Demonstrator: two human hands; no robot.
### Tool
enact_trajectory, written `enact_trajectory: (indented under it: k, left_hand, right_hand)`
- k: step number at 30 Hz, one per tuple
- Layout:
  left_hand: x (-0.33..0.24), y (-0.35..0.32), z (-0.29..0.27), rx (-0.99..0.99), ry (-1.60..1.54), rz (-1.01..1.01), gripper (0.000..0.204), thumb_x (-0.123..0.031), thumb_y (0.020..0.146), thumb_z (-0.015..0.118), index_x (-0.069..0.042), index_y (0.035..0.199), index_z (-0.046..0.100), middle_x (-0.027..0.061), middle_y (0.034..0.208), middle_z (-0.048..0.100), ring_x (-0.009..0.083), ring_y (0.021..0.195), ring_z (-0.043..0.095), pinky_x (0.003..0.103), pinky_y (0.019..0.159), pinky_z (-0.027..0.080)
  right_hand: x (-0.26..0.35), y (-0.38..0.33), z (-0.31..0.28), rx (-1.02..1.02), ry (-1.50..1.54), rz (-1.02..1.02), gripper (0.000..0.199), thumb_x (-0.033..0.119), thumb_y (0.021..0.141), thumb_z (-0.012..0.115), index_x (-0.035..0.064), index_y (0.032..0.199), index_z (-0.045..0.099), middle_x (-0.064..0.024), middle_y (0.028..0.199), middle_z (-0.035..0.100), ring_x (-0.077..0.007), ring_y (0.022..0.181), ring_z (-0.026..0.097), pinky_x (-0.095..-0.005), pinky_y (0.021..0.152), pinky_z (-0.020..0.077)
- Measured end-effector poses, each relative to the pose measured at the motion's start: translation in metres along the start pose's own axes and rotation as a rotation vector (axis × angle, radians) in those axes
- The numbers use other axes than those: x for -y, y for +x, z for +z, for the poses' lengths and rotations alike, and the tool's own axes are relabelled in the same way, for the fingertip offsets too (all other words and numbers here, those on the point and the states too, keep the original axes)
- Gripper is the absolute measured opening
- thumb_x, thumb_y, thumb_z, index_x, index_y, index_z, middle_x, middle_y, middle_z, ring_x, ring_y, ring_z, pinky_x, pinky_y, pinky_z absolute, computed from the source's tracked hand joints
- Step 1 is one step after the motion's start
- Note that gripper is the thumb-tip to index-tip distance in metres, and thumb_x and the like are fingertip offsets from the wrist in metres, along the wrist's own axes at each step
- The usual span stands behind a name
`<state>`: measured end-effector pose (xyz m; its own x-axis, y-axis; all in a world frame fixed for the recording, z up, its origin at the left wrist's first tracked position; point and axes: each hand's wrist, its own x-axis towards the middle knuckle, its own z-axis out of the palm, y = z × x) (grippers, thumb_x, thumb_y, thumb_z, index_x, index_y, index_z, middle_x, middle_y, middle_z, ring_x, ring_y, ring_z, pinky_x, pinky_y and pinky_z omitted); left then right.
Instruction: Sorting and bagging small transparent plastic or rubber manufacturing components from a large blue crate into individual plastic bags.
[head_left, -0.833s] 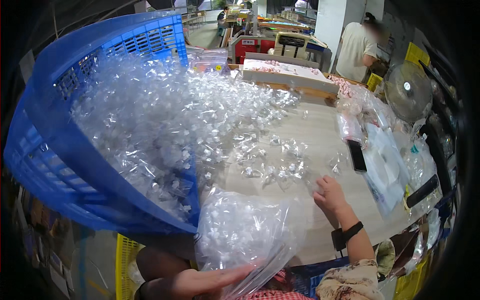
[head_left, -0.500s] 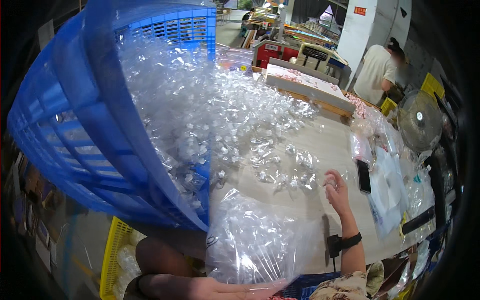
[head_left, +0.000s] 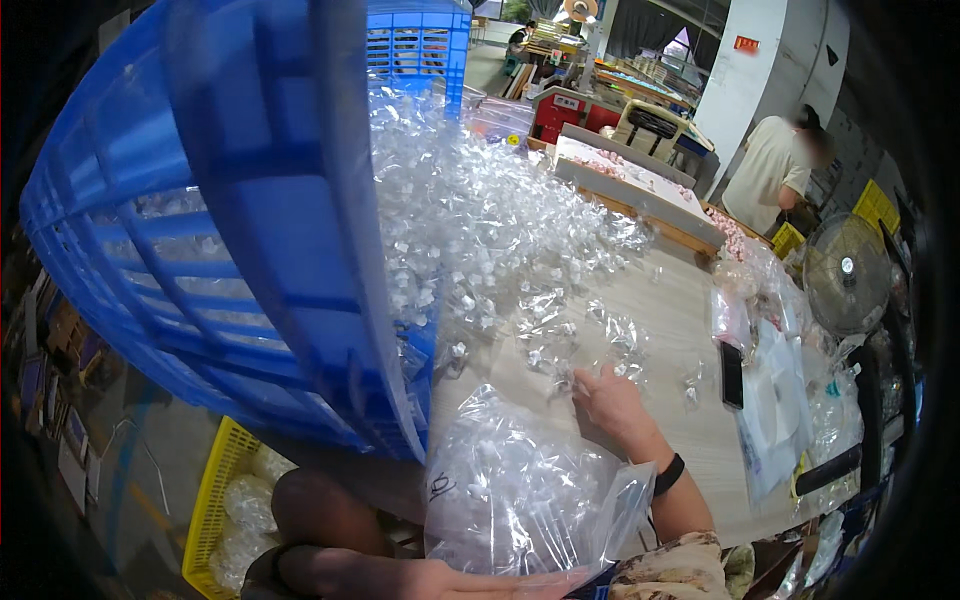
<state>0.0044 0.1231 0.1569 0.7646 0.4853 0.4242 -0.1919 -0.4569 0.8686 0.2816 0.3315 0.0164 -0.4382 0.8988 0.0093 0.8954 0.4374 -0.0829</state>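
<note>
One large, transparent, well-filled plastic bag [head_left: 515, 485] lies at the near edge of the pale wood-patterned table [head_left: 695, 430], and the left hand [head_left: 500, 582] is stretched along its lower side; whether those fingers clamp it, I cannot tell. The right hand [head_left: 610, 400] bends its fingers close together beside loose, small, shiny transparent packets [head_left: 547, 357]; I cannot see if it pinches one.

A black phone [head_left: 732, 375] lies to the right of the right fingers [head_left: 583, 383], and a round caged fan [head_left: 848, 275] stands farther right and beyond them. Well beyond the same fingers are a shallow white tray [head_left: 645, 202], pink pieces [head_left: 728, 230] beside its right end, and a red machine [head_left: 553, 118]; a person [head_left: 760, 175] in a pale shirt stands beyond and rightward.
</note>
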Motion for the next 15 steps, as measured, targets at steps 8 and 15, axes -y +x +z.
enact_trajectory:
  k: [8, 15]
  left_hand:
    - [-0.002, -0.031, 0.018, -0.076, -0.062, 0.058, 0.068, 0.009, 0.073, 0.059, 0.007, 0.137, 0.036, 0.0215, 0.112, 0.054, 0.0122, 0.046, 0.045, 0.026, 0.044, 0.036]
    - [-0.006, -0.021, 0.012, -0.169, -0.128, 0.046, 0.072, 0.011, 0.072, 0.058, 0.007, 0.139, 0.032, 0.0232, 0.12, 0.049, 0.0106, 0.046, 0.044, 0.025, 0.044, 0.035]
  right_hand:
    - [-0.052, -0.021, 0.03, -0.345, 0.418, -0.162, 0.028, 0.011, 0.079, 0.063, 0.0105, 0.106, 0.061, -0.0183, 0.086, 0.063, -0.0291, 0.075, 0.066, -0.0369, 0.061, 0.0536]
    - [-0.065, -0.022, -0.03, -0.255, 1.083, 0.275, 0.055, 0.005, 0.079, 0.057, 0.0069, 0.132, 0.045, -0.0078, 0.079, 0.061, -0.0147, 0.051, 0.059, -0.0275, 0.042, 0.0483]
